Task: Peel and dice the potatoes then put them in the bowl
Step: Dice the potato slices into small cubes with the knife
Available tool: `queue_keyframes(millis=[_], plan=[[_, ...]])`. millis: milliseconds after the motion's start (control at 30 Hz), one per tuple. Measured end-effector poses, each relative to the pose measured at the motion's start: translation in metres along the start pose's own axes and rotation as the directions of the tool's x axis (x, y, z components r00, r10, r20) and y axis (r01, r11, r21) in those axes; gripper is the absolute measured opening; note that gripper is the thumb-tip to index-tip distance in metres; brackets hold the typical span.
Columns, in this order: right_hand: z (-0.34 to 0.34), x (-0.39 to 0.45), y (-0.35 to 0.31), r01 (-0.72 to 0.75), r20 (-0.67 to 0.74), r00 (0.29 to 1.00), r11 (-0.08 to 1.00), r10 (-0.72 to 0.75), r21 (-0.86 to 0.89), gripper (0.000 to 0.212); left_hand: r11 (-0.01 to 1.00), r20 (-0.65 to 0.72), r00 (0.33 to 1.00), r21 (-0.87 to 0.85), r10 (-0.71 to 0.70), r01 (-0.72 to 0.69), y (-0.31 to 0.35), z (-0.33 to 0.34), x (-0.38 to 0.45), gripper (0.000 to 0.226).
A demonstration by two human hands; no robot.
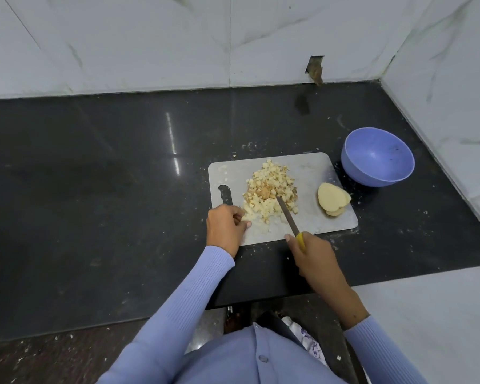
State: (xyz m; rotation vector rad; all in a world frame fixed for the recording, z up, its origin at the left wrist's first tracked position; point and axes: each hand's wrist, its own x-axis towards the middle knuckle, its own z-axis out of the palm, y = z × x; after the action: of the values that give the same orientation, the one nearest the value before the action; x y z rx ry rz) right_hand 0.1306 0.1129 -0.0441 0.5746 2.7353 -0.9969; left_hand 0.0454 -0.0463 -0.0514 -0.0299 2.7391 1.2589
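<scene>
A person in pale blue ribbed sleeves works at a glossy black stone table (108, 167). The right hand (313, 253) grips the yellow handle of a narrow steel knife (287, 216), whose blade slants forward into a heap of small pale diced potato cubes (269, 192). The left hand (225, 228), fingers curled, pinches cubes at the heap's near edge. Everything sits on a grey rectangular cutting board (313, 173) under both hands. Beyond the right hand lie stacked peeled potato slices (333, 200). Farther right of them, off the board, stands a round lavender plastic bowl (377, 157).
</scene>
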Motion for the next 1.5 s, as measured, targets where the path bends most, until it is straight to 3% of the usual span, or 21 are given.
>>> queue_keyframes(millis=[133, 333, 467, 533, 667, 800, 900, 1067, 1200, 1333, 1500], plan=[[0.009, 0.013, -0.019, 0.097, -0.111, 0.989, 0.995, -0.096, 0.006, 0.040, 0.999, -0.010, 1.000, -0.039, -0.020, 0.020, 0.003, 0.006, 0.008, 0.020], [0.026, 0.039, -0.037, 0.125, -0.209, 0.970, 0.992, -0.121, 0.005, 0.036, 0.961, 0.029, 0.998, -0.268, -0.061, 0.066, -0.003, 0.002, 0.011, 0.016], [0.017, 0.056, -0.043, 0.183, -0.324, 0.931, 0.983, -0.168, 0.015, 0.025, 0.951, -0.029, 0.999, -0.306, 0.042, -0.049, 0.000, 0.003, 0.011, 0.019], [0.010, 0.065, -0.043, 0.217, -0.367, 0.910, 0.976, -0.193, 0.023, 0.017, 0.948, -0.079, 0.987, -0.276, 0.141, -0.158, 0.005, 0.006, 0.012, 0.020], [-0.009, 0.077, -0.034, 0.254, -0.396, 0.897, 0.962, -0.196, 0.098, 0.010, 0.933, -0.110, 0.929, -0.027, 0.354, -0.359, 0.017, 0.017, 0.022, 0.017], [-0.041, 0.077, -0.020, 0.212, -0.408, 0.906, 0.957, -0.116, 0.199, 0.029, 0.907, -0.072, 0.905, 0.082, 0.419, -0.414, 0.042, 0.035, 0.031, 0.008], [-0.070, 0.072, 0.006, 0.148, -0.422, 0.905, 0.972, -0.058, 0.182, 0.024, 0.882, -0.015, 0.887, 0.122, 0.461, -0.456, 0.064, 0.052, 0.038, 0.002], [-0.094, 0.065, 0.055, 0.089, -0.427, 0.904, 0.981, -0.009, 0.169, 0.020, 0.823, 0.222, 0.825, 0.132, 0.519, -0.553, 0.097, 0.084, 0.046, 0.015], [-0.101, 0.066, 0.071, 0.093, -0.412, 0.911, 0.973, 0.002, 0.211, 0.016, 0.824, 0.426, 0.804, 0.200, 0.414, -0.530, 0.116, 0.104, 0.048, 0.062], [-0.101, 0.071, 0.075, 0.100, -0.382, 0.924, 0.972, -0.012, 0.211, 0.018, 0.829, 0.442, 0.821, 0.250, 0.361, -0.500, 0.122, 0.114, 0.051, 0.078], [-0.101, 0.073, 0.074, 0.146, -0.375, 0.925, 0.970, -0.064, 0.194, 0.039, 0.874, 0.404, 0.850, 0.198, 0.339, -0.443, 0.120, 0.119, 0.055, 0.079]])
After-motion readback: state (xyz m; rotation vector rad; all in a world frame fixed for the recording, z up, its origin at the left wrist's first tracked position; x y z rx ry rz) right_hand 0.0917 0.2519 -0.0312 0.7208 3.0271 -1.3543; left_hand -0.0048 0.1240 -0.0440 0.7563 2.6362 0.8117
